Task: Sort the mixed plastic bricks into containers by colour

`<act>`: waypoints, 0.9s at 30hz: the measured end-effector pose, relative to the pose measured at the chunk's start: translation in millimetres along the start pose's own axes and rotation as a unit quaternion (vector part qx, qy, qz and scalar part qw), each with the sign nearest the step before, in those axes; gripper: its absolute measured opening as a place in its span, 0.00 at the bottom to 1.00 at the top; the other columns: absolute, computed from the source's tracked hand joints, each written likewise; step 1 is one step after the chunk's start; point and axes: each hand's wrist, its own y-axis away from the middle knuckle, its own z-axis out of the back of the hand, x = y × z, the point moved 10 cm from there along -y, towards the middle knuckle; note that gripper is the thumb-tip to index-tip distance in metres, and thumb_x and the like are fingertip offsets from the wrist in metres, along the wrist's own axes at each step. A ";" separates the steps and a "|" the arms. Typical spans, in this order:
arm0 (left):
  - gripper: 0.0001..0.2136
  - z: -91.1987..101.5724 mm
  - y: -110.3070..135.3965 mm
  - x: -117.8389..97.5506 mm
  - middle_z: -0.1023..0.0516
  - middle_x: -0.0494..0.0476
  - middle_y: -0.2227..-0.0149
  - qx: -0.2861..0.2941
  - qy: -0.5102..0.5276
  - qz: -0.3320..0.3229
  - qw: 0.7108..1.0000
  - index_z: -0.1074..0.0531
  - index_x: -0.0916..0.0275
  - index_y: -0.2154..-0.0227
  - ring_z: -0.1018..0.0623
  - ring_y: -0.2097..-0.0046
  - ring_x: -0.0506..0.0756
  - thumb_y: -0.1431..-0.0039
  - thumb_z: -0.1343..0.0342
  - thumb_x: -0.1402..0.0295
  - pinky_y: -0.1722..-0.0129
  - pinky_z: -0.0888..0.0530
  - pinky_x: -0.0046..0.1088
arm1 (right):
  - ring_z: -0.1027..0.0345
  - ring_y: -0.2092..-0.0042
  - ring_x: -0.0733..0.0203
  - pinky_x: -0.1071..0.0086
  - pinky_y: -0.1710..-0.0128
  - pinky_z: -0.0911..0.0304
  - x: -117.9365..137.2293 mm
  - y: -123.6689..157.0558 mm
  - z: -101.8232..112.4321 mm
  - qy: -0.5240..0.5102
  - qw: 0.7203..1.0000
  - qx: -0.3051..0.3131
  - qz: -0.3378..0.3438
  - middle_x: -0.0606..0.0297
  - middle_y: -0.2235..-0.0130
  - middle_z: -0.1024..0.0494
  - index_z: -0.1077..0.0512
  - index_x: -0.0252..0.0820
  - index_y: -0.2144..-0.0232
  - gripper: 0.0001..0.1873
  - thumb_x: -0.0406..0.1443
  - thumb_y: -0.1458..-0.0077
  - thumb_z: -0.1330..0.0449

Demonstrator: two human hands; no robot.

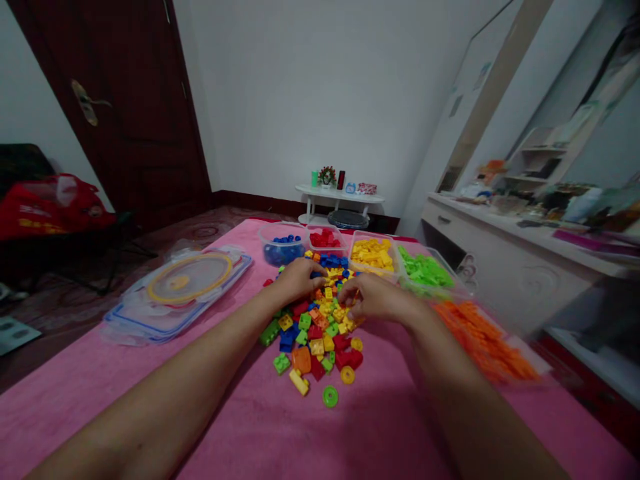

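Observation:
A heap of small mixed-colour plastic bricks [320, 330] lies in the middle of a pink cloth-covered table [380, 427]. My left hand [299, 279] rests on the far side of the heap with its fingers curled down into the bricks. My right hand [373, 297] sits just to the right, fingers bent and pinched on the yellow bricks at the heap's edge. What either hand grips is hidden under the fingers. The two hands nearly touch.
Behind the heap stand clear tubs of sorted bricks: blue [283, 244], red [326, 238], yellow [373, 255], green [426, 270] and orange [483, 340] at the right. Stacked clear lids [183, 288] lie at the left. A white dresser [520, 260] runs along the right.

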 end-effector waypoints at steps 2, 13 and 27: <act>0.12 1.1 0.1 -3.9 0.20 0.56 0.61 -0.009 -0.001 -0.017 1.000 0.22 0.61 0.62 0.23 0.60 0.55 0.47 0.46 0.65 0.59 0.30 0.26 | 0.33 0.69 0.65 0.75 0.73 0.44 5.9 -4.0 -10.6 0.021 1.000 0.010 0.008 0.68 0.67 0.23 0.24 0.43 0.63 0.20 0.30 0.64 0.35; 0.07 36.5 9.0 -60.9 0.21 0.52 0.73 0.037 -0.003 -0.052 0.998 0.22 0.61 0.71 0.26 0.72 0.50 0.53 0.43 0.70 0.73 0.36 0.22 | 0.37 0.72 0.66 0.73 0.76 0.53 8.7 -8.6 -2.2 0.094 0.991 -0.083 -0.040 0.67 0.71 0.25 0.24 0.44 0.67 0.11 0.39 0.54 0.41; 0.10 -1.9 28.6 -64.3 0.21 0.53 0.72 0.210 -0.065 -0.032 0.975 0.20 0.58 0.70 0.27 0.73 0.52 0.59 0.37 0.66 0.76 0.38 0.24 | 0.31 0.66 0.58 0.71 0.73 0.46 7.8 7.3 -18.8 0.214 0.970 0.052 -0.104 0.66 0.67 0.23 0.25 0.51 0.65 0.19 0.35 0.66 0.36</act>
